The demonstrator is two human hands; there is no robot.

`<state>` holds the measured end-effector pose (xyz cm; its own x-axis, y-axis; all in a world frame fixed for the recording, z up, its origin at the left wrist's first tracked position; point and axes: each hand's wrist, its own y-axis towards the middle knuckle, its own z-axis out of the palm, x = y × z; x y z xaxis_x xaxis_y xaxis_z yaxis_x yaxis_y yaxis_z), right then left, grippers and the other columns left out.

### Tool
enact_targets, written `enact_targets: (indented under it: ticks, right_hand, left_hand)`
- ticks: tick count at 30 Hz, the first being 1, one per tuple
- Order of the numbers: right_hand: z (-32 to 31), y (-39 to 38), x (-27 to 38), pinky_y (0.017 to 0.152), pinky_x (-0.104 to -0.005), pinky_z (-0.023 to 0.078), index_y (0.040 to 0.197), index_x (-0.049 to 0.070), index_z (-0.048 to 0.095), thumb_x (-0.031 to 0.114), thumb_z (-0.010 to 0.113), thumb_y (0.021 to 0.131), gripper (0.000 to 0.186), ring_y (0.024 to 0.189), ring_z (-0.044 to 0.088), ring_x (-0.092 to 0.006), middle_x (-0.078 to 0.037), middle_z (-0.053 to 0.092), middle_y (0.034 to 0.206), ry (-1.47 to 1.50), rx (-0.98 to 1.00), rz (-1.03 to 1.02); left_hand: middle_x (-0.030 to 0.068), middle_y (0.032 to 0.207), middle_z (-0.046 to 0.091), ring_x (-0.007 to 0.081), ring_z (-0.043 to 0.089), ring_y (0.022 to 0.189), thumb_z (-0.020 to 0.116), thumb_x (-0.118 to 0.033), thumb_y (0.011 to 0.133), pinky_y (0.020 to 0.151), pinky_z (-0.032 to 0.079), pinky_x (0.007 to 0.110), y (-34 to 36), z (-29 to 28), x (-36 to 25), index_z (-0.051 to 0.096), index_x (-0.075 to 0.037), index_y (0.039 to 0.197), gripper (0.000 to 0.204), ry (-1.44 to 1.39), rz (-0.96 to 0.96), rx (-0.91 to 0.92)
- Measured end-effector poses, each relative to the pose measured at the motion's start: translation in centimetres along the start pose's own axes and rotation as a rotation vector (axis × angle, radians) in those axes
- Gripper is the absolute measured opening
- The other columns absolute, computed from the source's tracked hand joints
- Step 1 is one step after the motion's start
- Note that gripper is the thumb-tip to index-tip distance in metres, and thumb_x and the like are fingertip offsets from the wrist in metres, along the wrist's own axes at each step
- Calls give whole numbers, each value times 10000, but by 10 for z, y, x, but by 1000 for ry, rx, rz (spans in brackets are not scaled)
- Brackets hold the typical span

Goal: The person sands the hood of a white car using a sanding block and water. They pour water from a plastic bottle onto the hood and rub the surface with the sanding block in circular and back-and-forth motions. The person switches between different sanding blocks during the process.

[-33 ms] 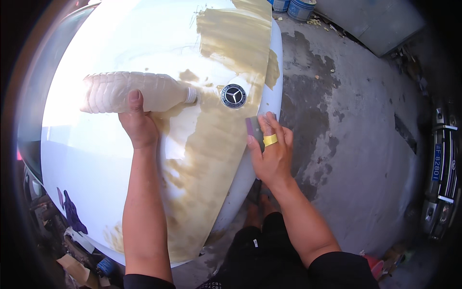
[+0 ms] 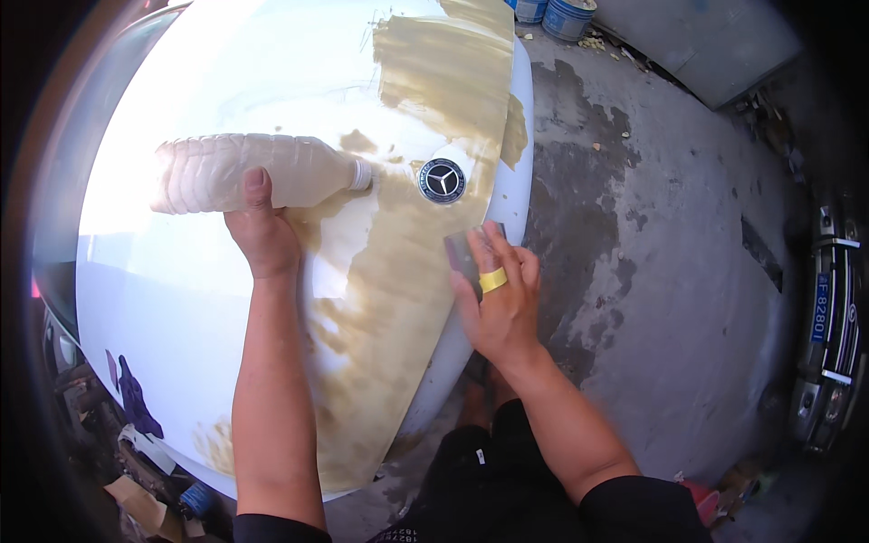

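My left hand [image 2: 262, 231] grips a clear, ridged plastic bottle [image 2: 226, 172] of cloudy pale liquid, held sideways over a white car panel [image 2: 172, 299], its white cap toward the right. My right hand [image 2: 498, 299], a yellow band around one finger, presses a thin grey and purple pad [image 2: 462, 253] on the panel's tan-smeared right edge, below a round black and silver emblem [image 2: 442, 181]. Tan patches cover much of the panel's right part, and a dark purple scrap [image 2: 140, 407] lies at its lower left.
Concrete floor [image 2: 670, 299] with wet stains runs along the right, beside another vehicle's chrome bumper [image 2: 833, 244]. Blue buckets [image 2: 566, 18] and a grey metal sheet [image 2: 688, 36] stand at the back. Cardboard [image 2: 145, 507] and other clutter lie at the lower left.
My right hand has slid left and slightly down with the pad along the panel's edge. My left hand and the bottle are almost where they were.
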<state>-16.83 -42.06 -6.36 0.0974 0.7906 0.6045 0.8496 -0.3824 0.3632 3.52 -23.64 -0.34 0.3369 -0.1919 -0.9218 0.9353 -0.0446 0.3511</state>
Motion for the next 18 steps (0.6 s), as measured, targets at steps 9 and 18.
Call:
enact_targets:
  ticks: [9,18]
  right_hand:
    - [27,39,56,905,-481,415,1318,53,602,252,724,833,538,1103,476,-375,-110,502,1446,-61,67,-206]
    - [36,73,66,917,-485,420,1314,45,611,320,691,861,536,1088,489,-370,-125,523,1437,-59,100,-147]
  left_hand:
    - [149,1313,519,287,536,1219,682,-429,910,1044,450,445,1,2,2,395,-8,1378,692,-71,33,-38]
    - [142,1259,564,247,562,1158,678,-403,930,1016,454,380,0,4,5,454,26,1333,629,-63,89,-105]
